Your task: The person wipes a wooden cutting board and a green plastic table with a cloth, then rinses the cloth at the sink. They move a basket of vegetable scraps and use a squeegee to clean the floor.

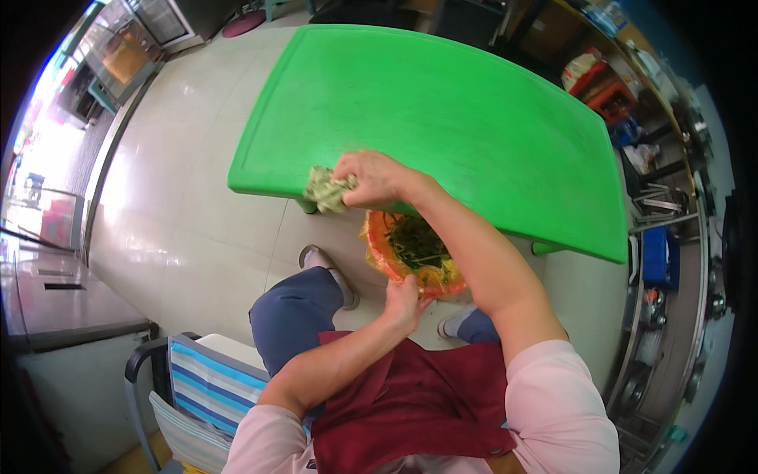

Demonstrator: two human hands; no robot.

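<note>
My right hand [372, 178] grips a crumpled, pale green cloth [327, 189] at the near left edge of the green plastic table [414, 106]. Part of the cloth hangs past that edge. Below, my left hand [405, 303] holds the near rim of an orange bin [379, 249], its thumb on the rim and its fingers mostly hidden under it. A yellowish plastic bag lines the bin. Dark green plant scraps [417, 240] lie inside, partly covered by my right forearm.
A chair with striped cloth [213, 385] stands at my left, beside a metal counter [77, 302]. Shelving along the right holds a blue plastic basket [660, 258] and a red crate [612, 102]. Table legs [545, 247] show under the near edge. Pale tiles [195, 231] cover the floor.
</note>
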